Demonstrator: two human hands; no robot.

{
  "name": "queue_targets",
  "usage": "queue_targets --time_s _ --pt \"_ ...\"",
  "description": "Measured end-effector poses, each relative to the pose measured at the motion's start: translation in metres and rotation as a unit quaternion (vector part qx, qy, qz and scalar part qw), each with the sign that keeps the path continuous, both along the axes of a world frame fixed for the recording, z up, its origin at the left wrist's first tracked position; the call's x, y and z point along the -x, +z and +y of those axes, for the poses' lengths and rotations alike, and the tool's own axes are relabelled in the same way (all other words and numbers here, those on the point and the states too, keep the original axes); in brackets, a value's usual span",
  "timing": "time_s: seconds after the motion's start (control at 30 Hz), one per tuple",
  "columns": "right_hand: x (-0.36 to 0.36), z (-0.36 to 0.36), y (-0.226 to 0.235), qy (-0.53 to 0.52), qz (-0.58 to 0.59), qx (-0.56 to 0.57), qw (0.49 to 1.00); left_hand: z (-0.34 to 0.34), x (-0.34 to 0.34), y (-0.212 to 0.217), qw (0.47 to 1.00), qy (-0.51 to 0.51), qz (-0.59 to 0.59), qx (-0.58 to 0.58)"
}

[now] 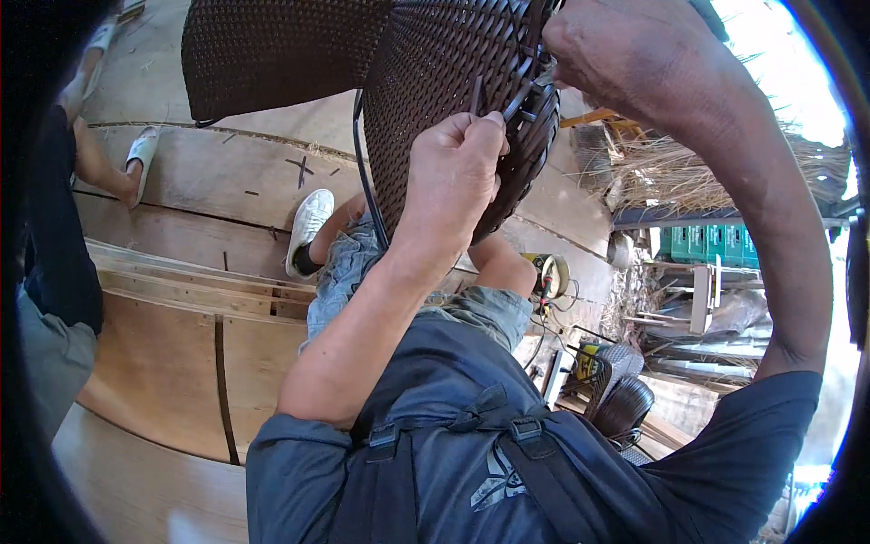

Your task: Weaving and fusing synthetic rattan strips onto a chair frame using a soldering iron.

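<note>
A dark brown woven wicker chair shell (435, 72) is held up in front of me, its rim turned toward me. My left hand (453, 168) is closed in a fist around a thin dark weaving strand (477, 95) at the rim. My right hand (625, 54) is at the top of the same rim, with its fingers closed on the loose grey strand ends (528, 93) that stick out there. A black cord or frame rod (367, 190) runs down the shell's left edge. My knees and a white shoe (308, 227) show below it.
Wooden planks and plywood sheets (181, 354) cover the floor. Another person's legs in white sandals (140, 154) are at the left. A yellow power tool (548, 272), cables, green crates (707, 243), dry straw and another dark woven piece (621, 394) lie at the right.
</note>
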State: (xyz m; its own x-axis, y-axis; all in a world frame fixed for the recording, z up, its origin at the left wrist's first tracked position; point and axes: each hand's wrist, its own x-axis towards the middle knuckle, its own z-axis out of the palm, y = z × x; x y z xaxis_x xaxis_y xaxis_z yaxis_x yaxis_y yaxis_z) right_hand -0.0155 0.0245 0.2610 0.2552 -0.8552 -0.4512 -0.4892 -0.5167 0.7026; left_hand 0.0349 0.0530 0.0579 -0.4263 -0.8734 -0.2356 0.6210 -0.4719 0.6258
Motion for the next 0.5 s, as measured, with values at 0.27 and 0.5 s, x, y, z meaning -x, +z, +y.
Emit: queue_targets --time_s 0.27,0.5 --pt "-0.002 -0.002 -0.002 0.004 0.037 0.000 0.999 0.002 -0.003 0.007 1.000 0.014 -0.026 -0.002" --pt "-0.008 -0.011 -0.003 -0.081 0.098 -0.021 0.992 0.000 -0.007 0.005 0.999 -0.013 -0.005 0.035"
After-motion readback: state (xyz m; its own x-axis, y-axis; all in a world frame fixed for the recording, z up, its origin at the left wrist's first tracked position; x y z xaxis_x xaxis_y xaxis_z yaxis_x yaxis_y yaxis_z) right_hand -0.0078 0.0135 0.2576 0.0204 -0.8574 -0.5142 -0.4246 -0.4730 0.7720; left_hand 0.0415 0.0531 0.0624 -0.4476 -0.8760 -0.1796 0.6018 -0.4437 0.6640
